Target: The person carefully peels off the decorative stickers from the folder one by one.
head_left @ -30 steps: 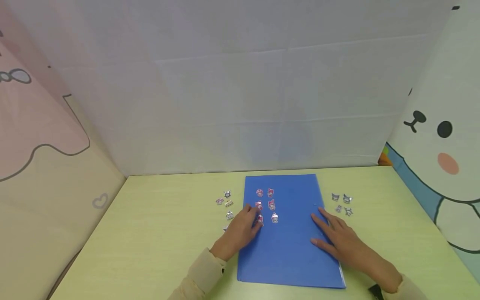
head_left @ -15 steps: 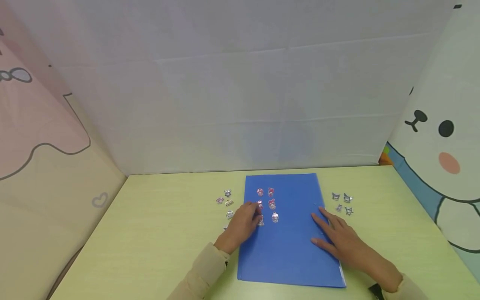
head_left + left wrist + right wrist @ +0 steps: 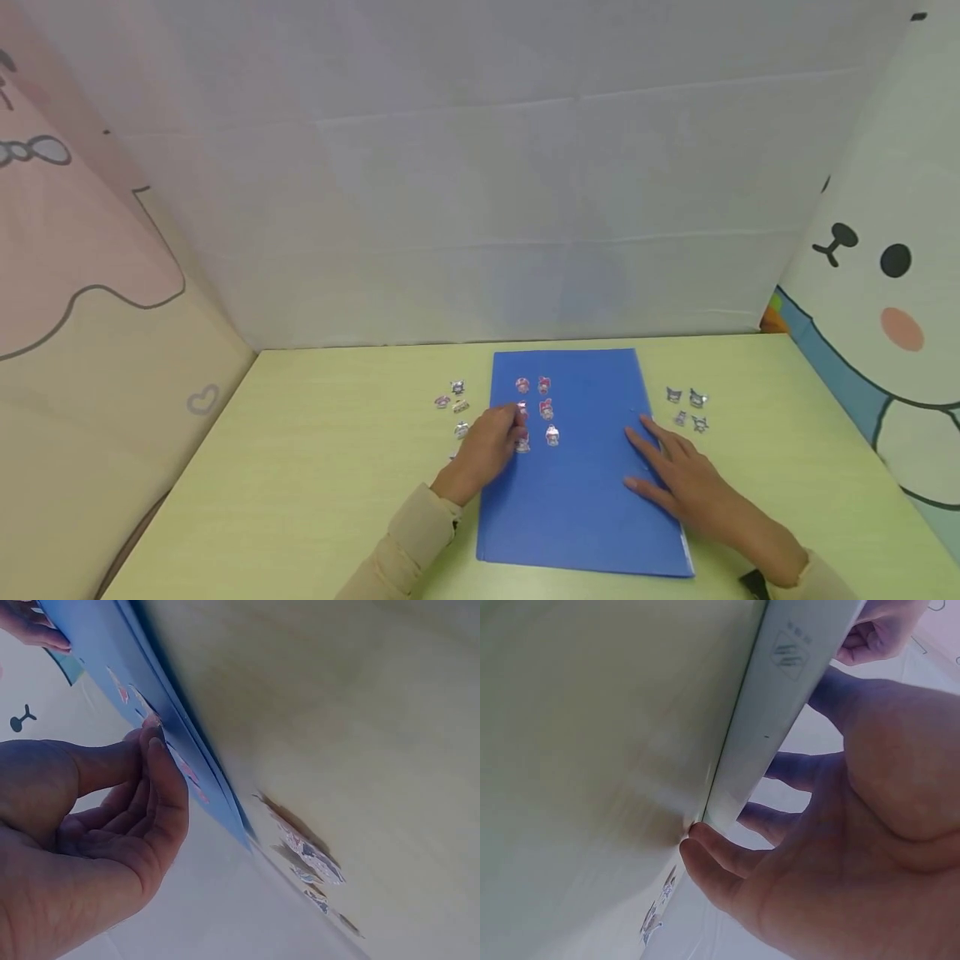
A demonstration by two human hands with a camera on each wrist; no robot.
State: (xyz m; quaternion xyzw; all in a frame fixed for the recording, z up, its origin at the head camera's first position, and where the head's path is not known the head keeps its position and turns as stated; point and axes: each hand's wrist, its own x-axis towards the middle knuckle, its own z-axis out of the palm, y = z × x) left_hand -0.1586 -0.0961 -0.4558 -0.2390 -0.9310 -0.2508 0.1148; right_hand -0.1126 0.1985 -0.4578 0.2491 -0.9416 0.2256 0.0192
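A flat blue folder (image 3: 577,517) lies on the table, with stickers in two columns on its left half. My left hand (image 3: 483,450) is over its left edge, fingers curled, thumb and index fingertips together. In the left wrist view those fingertips pinch the end of a small character sticker (image 3: 142,698); the same lower-left sticker (image 3: 522,447) is partly covered in the head view. Beside it lies another sticker (image 3: 552,435). My right hand (image 3: 690,483) rests with spread fingers on the folder's right side; in the right wrist view some fingertips reach past its pale side edge (image 3: 769,712).
Loose stickers (image 3: 461,406) lie on the table left of the folder, some hidden by my left hand. More dark-toned stickers (image 3: 698,399) lie right of it. A white cloth wall (image 3: 450,208) stands behind the table (image 3: 315,467), with printed side panels (image 3: 870,317).
My left hand has drawn its fingers in and shifted slightly upward, uncovering more of the lower-left sticker, which now looks straighter. The right hand stays in place.
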